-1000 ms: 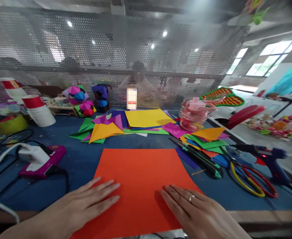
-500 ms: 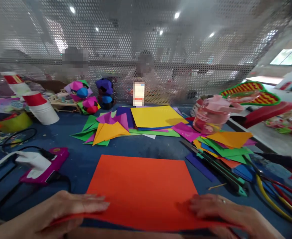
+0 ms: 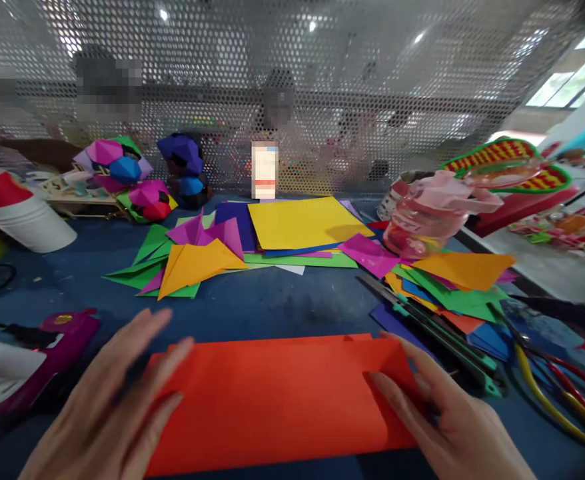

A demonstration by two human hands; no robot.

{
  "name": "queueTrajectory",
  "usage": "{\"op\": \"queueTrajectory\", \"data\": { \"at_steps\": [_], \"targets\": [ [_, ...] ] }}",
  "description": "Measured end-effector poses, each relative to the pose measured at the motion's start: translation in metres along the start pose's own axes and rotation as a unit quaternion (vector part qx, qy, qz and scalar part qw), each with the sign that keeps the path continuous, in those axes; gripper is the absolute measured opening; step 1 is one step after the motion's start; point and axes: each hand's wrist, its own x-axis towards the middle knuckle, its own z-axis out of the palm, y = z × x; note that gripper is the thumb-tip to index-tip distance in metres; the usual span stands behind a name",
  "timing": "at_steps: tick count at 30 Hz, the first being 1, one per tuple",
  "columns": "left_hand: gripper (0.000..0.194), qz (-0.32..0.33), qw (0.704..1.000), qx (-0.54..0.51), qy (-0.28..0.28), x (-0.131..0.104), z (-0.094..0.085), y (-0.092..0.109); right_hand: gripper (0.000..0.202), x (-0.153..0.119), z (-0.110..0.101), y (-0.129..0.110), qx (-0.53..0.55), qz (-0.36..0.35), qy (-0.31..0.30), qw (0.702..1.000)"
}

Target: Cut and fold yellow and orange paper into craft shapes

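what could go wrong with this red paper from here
The doubled red paper shows a sliver of its back layer above the front edge, so a crease pressed now might come out uneven. The left hand is spread while the right hand grips the other end, so the left end could slip. The green-and-black tool lies close beyond the right hand, which might knock it.

The left hand (image 3: 92, 410) spreads its blurred fingers (image 3: 130, 347), seemingly nearly straight, while the right hand (image 3: 455, 413) curls, pinching.
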Motion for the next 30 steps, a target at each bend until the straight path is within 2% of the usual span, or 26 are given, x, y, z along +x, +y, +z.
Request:
{"op": "queueTrajectory", "data": {
  "at_steps": [3, 5, 7, 9, 12, 16, 18, 21, 23, 30],
  "targets": [
    [0.078, 0.086, 0.986, 0.141, 0.002, 0.007, 0.019, 0.02, 0.06, 0.005, 0.002, -0.004, -0.051, -0.005, 0.01, 0.999],
    [0.075, 0.169, 0.957, 0.234, -0.005, 0.02, 0.029, 0.033, 0.059, 0.007, 0.004, -0.005, -0.084, -0.01, 0.024, 0.996],
    [0.067, 0.244, 0.918, 0.31, 0.04, 0.035, 0.034, 0.042, 0.057, 0.007, 0.006, -0.003, -0.105, -0.019, 0.027, 0.994],
    [0.061, 0.269, 0.894, 0.351, 0.068, 0.046, 0.035, 0.048, 0.056, 0.006, 0.007, 0.0, -0.118, -0.039, 0.03, 0.992],
    [0.059, 0.241, 0.888, 0.388, 0.053, 0.05, 0.034, 0.051, 0.057, 0.003, 0.008, 0.001, -0.144, -0.082, 0.057, 0.985],
    [0.065, 0.216, 0.891, 0.4, 0.019, 0.048, 0.032, 0.056, 0.053, 0.001, 0.01, -0.008, -0.162, -0.118, 0.142, 0.969],
    [0.067, 0.191, 0.899, 0.393, 0.02, 0.048, 0.033, 0.058, 0.046, 0.003, 0.011, -0.016, -0.161, -0.172, 0.157, 0.959],
    [0.063, 0.171, 0.909, 0.379, 0.026, 0.05, 0.034, 0.059, 0.037, 0.007, 0.013, -0.023, -0.162, -0.312, 0.109, 0.93],
    [0.059, 0.19, 0.907, 0.375, 0.033, 0.053, 0.033, 0.058, 0.035, 0.011, 0.013, -0.026, -0.183, -0.371, 0.077, 0.907],
    [0.053, 0.215, 0.905, 0.365, 0.045, 0.056, 0.031, 0.055, 0.039, 0.015, 0.015, -0.026, -0.275, -0.38, 0.059, 0.881]
  ]
}}
